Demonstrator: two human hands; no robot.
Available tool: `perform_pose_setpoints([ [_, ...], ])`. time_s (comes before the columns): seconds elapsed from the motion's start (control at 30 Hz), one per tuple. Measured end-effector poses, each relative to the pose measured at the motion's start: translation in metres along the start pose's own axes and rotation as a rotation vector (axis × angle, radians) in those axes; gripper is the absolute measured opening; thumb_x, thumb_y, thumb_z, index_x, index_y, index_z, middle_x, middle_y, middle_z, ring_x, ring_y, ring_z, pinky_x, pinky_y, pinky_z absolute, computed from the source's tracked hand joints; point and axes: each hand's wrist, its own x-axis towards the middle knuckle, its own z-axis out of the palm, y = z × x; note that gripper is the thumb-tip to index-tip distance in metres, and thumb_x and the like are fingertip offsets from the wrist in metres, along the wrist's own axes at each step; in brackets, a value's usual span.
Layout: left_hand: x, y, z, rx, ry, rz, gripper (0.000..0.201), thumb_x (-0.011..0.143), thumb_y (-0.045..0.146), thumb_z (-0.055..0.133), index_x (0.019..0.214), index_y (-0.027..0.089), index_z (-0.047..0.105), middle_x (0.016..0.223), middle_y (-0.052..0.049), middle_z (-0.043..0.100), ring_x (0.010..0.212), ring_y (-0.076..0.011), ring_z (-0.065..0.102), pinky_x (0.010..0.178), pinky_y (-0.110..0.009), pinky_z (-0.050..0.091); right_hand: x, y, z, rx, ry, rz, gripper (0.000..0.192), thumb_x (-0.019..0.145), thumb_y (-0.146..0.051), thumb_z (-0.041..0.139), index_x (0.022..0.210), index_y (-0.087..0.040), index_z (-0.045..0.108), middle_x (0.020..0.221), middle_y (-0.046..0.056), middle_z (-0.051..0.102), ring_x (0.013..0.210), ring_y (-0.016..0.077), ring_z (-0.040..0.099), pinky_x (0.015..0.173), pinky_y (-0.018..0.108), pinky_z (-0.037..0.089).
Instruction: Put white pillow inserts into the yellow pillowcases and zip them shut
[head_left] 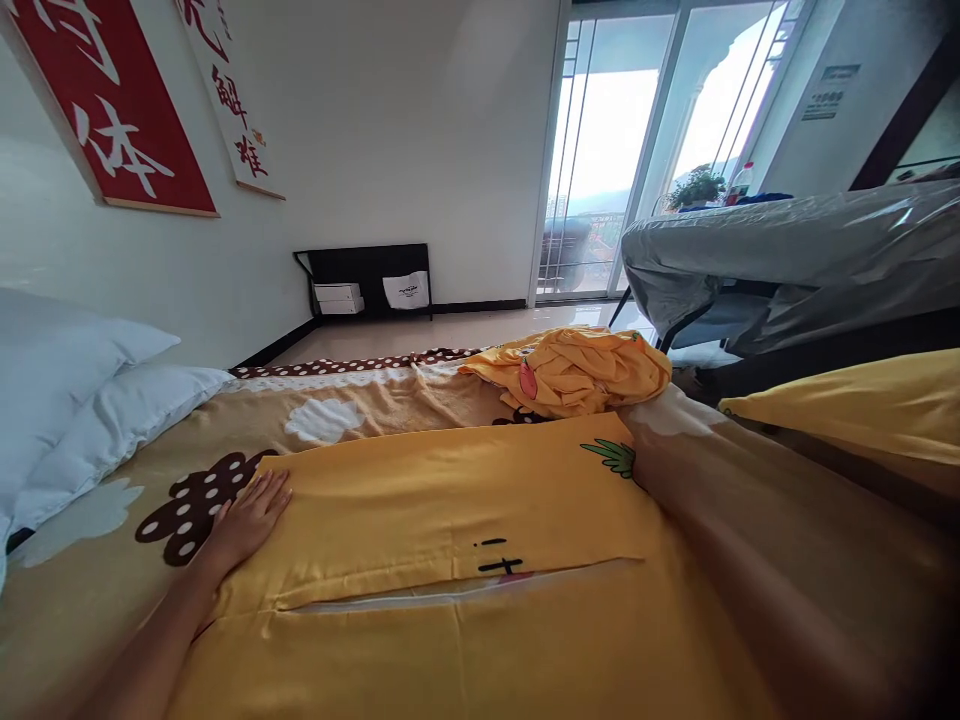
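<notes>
While flattened across the bed (112, 560), yellow pillowcase (450, 500) spans from left hand (251, 515) to right forearm, printed side up, open hem with a white zip line along the near edge. Left hand laid palm-down at the left edge of the pillowcase, fingers (271, 490) spread and released, pressing rather than gripping. Right hand: hidden past the pineapple print at the far right corner; forearm blurred; cannot tell whether clenched or loose.

Handling, judged from look: thin woven cloth, light, fully limp, no stiffness to hold a shape; slight sheen suggests some slip over the fleece blanket (337, 420) beneath. Not fragile. Creases easily, as the crumpled yellow bundle (577, 370) beyond it shows.

Best hold, as a judgement: pinch at corners or along the hemmed near edge, where doubled fabric gives purchase; flat palm serves for smoothing only. White pillows (82, 400) stacked at left, apart from the pillowcase.
</notes>
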Motion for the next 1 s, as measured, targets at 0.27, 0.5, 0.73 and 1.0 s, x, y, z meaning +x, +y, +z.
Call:
perform_pose_setpoints([
  [0.27,-0.038,0.094,-0.037,-0.083,-0.045,0.085,0.059,0.094,0.043,0.022,0.146,0.018,0.03,0.153,-0.01,0.025,0.141,-0.0274,0.022,0.108,-0.06,0.021,-0.01,-0.111,-0.009,-0.043,-0.022,-0.267,0.043,0.091,-0.02,0.033,0.126,-0.008,0.054,0.132,0.023,0.051,0.123,0.0335,0.045,0.102,0.048,0.031],
  [0.5,-0.081,0.174,-0.026,-0.115,-0.12,0.697,0.057,0.095,0.053,0.023,0.148,0.031,0.023,0.155,-0.002,0.019,0.142,-0.0205,0.019,0.114,-0.046,0.017,-0.069,-0.26,0.025,0.36,-0.311,-0.838,0.054,0.096,-0.047,0.028,0.144,-0.024,0.035,0.15,0.006,0.034,0.139,0.0168,0.028,0.11,0.036,0.025],
  [0.73,-0.032,0.085,-0.022,-0.061,-0.065,0.252,0.057,0.095,0.048,0.021,0.148,0.027,0.022,0.156,-0.001,0.015,0.144,-0.0219,0.014,0.113,-0.051,0.017,-0.009,-0.196,0.032,0.109,-0.355,-0.457,0.055,0.095,-0.045,0.025,0.144,-0.022,0.035,0.151,0.008,0.03,0.14,0.0194,0.025,0.11,0.044,0.023],
  [1.0,-0.002,0.006,0.003,0.026,0.098,0.02,0.058,0.093,0.047,0.024,0.145,0.021,0.035,0.15,-0.009,0.032,0.139,-0.0276,0.027,0.111,-0.054,0.021,0.013,-0.045,0.025,-0.058,-0.317,-0.114,0.06,0.092,-0.047,0.023,0.144,-0.02,0.033,0.152,0.007,0.029,0.14,0.0231,0.024,0.11,0.051,0.022],
])
